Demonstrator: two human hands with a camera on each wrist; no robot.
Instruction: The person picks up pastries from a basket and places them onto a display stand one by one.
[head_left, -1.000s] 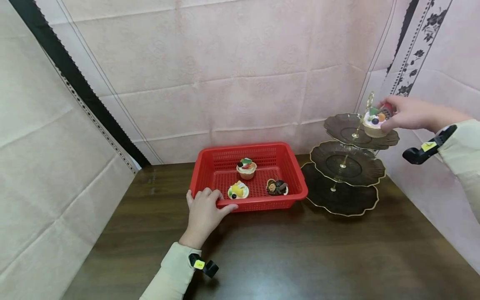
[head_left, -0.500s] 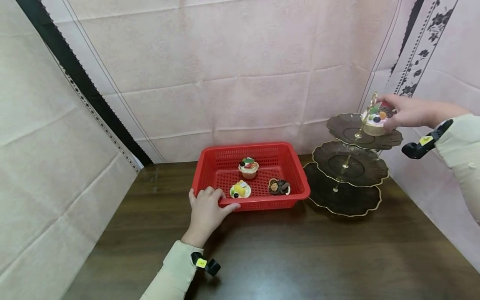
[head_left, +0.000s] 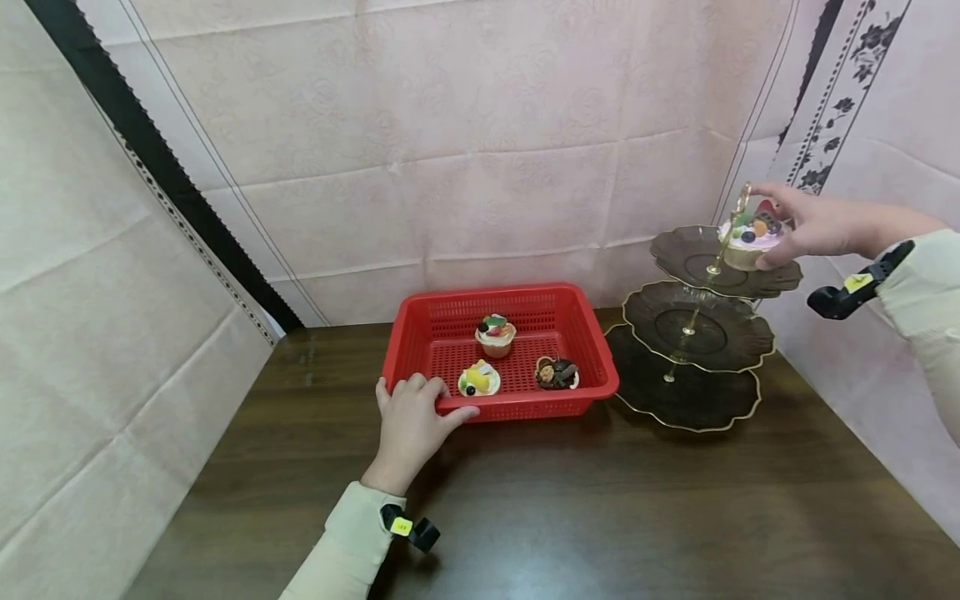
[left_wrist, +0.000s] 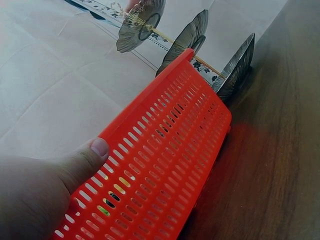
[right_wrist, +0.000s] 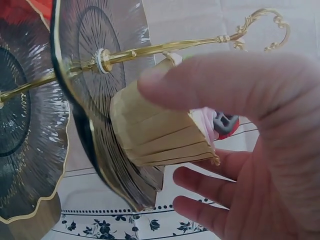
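My left hand (head_left: pixel 411 433) grips the near rim of a red plastic basket (head_left: pixel 555 408); in the left wrist view its thumb (left_wrist: pixel 85 162) lies along the outside. A toy cupcake (head_left: pixel 744 257) with pale icing and fruit toppings stands on the top tier of a three-tier cake stand (head_left: pixel 678 258). Around it my right hand (head_left: pixel 832 227) is spread, index finger beside the gold handle. In the right wrist view the cupcake's yellowish wrapper (right_wrist: pixel 155 135) meets the plate, the thumb (right_wrist: pixel 200 82) overlaps it, and the other fingers are apart, partly hidden.
Inside the basket are a strawberry-topped cupcake (head_left: pixel 495 335), a yellow-fruit cupcake (head_left: pixel 478 379) and a chocolate-topped one (head_left: pixel 557 373). The stand's lower tiers (head_left: pixel 697 400) sit right beside the basket on the dark wooden table (head_left: pixel 600 508). Pale cloth (head_left: pixel 480 167) hangs behind.
My right hand's fingers have spread and risen slightly, showing more of the cupcake's toppings. The cupcake has shifted slightly toward the stand's gold post. My left hand keeps its place on the basket.
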